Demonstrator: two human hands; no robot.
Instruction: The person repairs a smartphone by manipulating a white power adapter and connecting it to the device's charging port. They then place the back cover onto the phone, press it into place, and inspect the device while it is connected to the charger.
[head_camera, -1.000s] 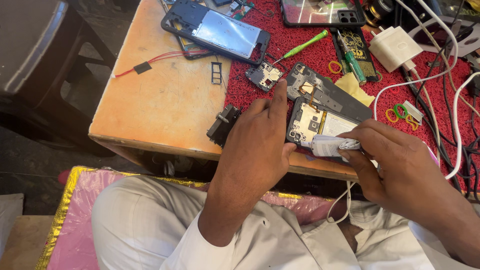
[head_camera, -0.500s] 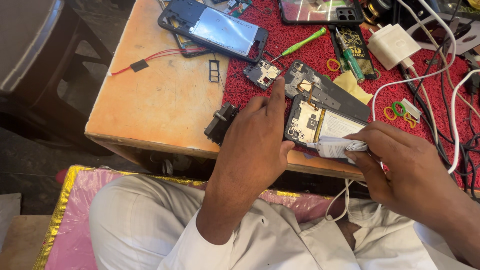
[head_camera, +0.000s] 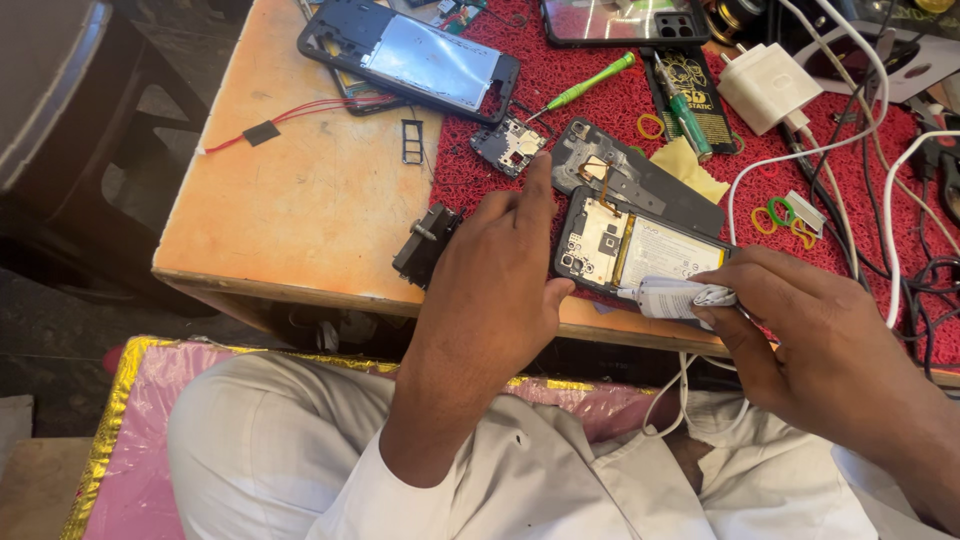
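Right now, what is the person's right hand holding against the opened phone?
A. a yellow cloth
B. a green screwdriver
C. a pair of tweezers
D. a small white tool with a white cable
D: the right hand grips a small white tool with a white cable, its tip at the edge of the opened phone; the green screwdriver lies untouched on the red mat.

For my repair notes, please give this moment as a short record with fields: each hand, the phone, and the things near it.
left hand: steadies the opened phone, forefinger stretched up
right hand: holds a white corded tool at the phone's lower edge
phone: back off, board and battery showing
surface: red mat on a wooden table
nearby: green screwdriver, white charger
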